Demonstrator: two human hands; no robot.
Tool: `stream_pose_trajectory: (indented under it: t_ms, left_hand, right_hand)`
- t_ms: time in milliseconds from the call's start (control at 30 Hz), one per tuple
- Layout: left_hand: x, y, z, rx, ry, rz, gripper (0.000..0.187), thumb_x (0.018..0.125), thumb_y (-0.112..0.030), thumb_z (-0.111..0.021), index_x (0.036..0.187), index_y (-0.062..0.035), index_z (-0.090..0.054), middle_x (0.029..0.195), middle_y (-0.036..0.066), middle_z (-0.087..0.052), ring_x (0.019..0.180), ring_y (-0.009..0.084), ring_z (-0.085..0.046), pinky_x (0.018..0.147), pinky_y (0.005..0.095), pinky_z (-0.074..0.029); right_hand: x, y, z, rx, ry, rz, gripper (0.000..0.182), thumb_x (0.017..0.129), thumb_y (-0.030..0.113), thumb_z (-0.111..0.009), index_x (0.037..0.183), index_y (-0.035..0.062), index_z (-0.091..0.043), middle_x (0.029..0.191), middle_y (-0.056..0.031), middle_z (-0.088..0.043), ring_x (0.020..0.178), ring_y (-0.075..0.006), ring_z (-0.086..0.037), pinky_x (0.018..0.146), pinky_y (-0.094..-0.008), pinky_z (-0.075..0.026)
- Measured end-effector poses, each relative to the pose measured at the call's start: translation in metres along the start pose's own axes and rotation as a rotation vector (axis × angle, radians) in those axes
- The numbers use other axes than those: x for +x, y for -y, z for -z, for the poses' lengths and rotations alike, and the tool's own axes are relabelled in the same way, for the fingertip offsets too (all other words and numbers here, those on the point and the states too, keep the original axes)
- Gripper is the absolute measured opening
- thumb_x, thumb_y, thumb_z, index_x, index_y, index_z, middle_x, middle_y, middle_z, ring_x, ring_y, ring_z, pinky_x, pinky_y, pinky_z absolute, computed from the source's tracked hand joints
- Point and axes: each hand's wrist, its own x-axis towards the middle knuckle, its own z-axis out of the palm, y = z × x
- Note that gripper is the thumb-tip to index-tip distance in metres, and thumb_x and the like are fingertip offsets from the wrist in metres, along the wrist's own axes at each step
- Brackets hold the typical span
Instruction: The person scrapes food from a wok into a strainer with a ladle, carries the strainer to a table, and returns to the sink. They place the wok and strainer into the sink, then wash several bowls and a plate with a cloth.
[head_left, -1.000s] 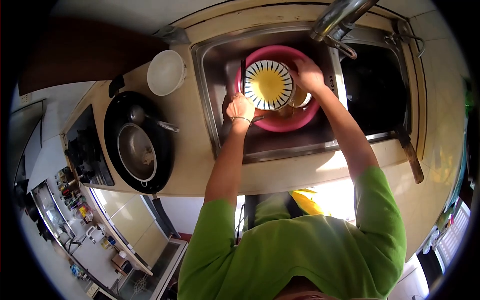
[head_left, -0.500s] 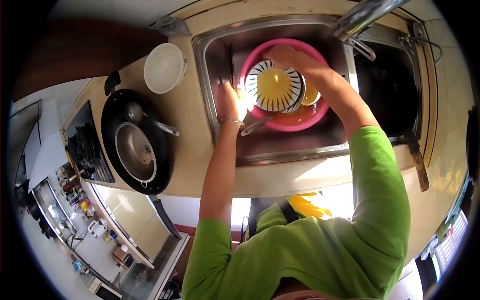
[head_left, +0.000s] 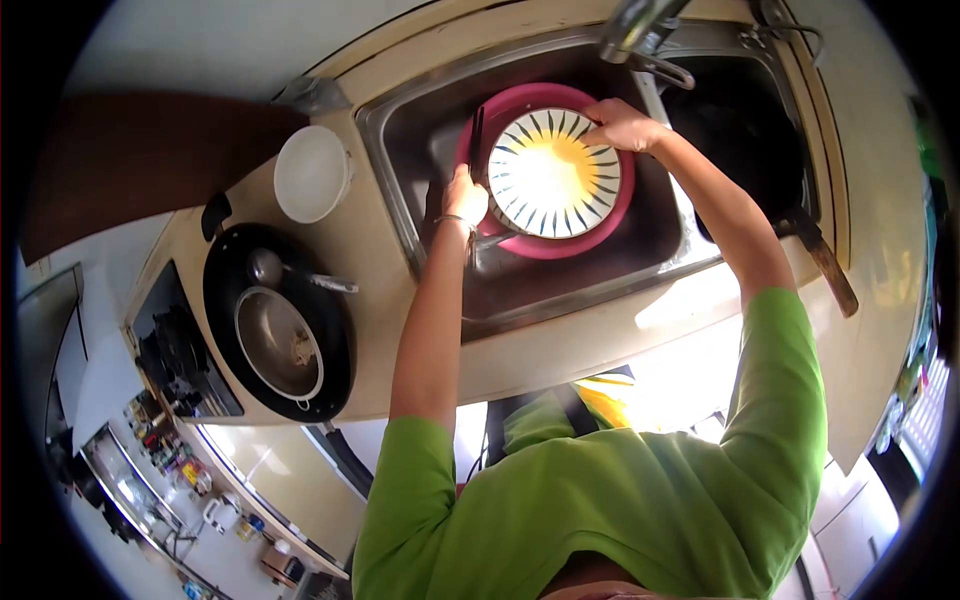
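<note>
My right hand (head_left: 622,128) grips the rim of a white bowl with dark radial stripes (head_left: 513,183), thumb over the edge. Yellowish liquid in the bowl (head_left: 555,175) glares in sunlight. The bowl is over a pink basin (head_left: 575,248) in the steel sink and hides most of its inside. My left hand (head_left: 465,195) is closed around dark chopsticks (head_left: 477,128) at the bowl's left side. A metal utensil handle (head_left: 495,240) sticks out over the basin's lower left rim.
A white bowl (head_left: 312,173) stands on the counter left of the sink. Nearby sits a black wok (head_left: 335,345) with a metal pan (head_left: 270,325) and a ladle (head_left: 266,268) in it. The faucet (head_left: 635,30) is above; a wooden handle (head_left: 830,270) projects at right.
My right hand has moved from the striped bowl's far side to its right rim. The bowl is higher and nearer, covering the smaller item beside it. The camera view has shifted.
</note>
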Motion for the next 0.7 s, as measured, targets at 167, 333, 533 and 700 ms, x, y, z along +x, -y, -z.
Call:
stream_pose_trajectory:
  t_ms: [167, 333, 533, 700]
  left_hand:
    - [0.008, -0.023, -0.014, 0.041, 0.054, -0.268, 0.030, 0.076, -0.015, -0.048, 0.101, 0.0006, -0.050, 0.094, 0.022, -0.055, 0.092, 0.0338, -0.052, 0.079, 0.0374, -0.041]
    - [-0.070, -0.086, 0.001, -1.060, 0.649, -0.196, 0.042, 0.082, -0.036, -0.047, 0.113, -0.0079, -0.044, 0.101, 0.008, -0.055, 0.083, 0.0197, -0.057, 0.073, 0.0311, -0.046]
    - [-0.114, -0.154, -0.058, -1.334, 0.883, -0.163, 0.041, 0.079, -0.020, -0.049, 0.113, -0.0004, -0.040, 0.108, 0.011, -0.050, 0.100, 0.0202, -0.048, 0.086, 0.0327, -0.037]
    - [-0.127, -0.202, -0.100, -1.392, 0.857, -0.250, 0.039, 0.084, -0.025, -0.042, 0.114, -0.0002, -0.039, 0.110, 0.010, -0.048, 0.100, 0.0199, -0.047, 0.086, 0.0322, -0.037]
  right_hand:
    - [-0.063, 0.003, 0.013, 0.221, -0.132, -0.136, 0.028, 0.066, 0.010, -0.058, 0.091, -0.0028, -0.058, 0.078, -0.0089, -0.061, 0.070, -0.0133, -0.057, 0.066, -0.0252, -0.045]
    - [-0.124, -0.009, 0.029, 0.320, -0.262, -0.180, 0.027, 0.069, 0.008, -0.056, 0.094, -0.0029, -0.058, 0.078, -0.0085, -0.061, 0.068, -0.0131, -0.057, 0.066, -0.0238, -0.046]
    - [-0.180, -0.010, 0.057, 0.415, -0.330, -0.279, 0.032, 0.075, 0.016, -0.055, 0.103, -0.0006, -0.053, 0.082, -0.0093, -0.061, 0.072, -0.0159, -0.058, 0.067, -0.0252, -0.046]
    - [-0.220, -0.016, 0.044, -0.489, -1.055, 0.129, 0.045, 0.075, 0.020, -0.055, 0.114, 0.0019, -0.042, 0.112, -0.0157, -0.046, 0.102, -0.0292, -0.046, 0.083, -0.0342, -0.039]
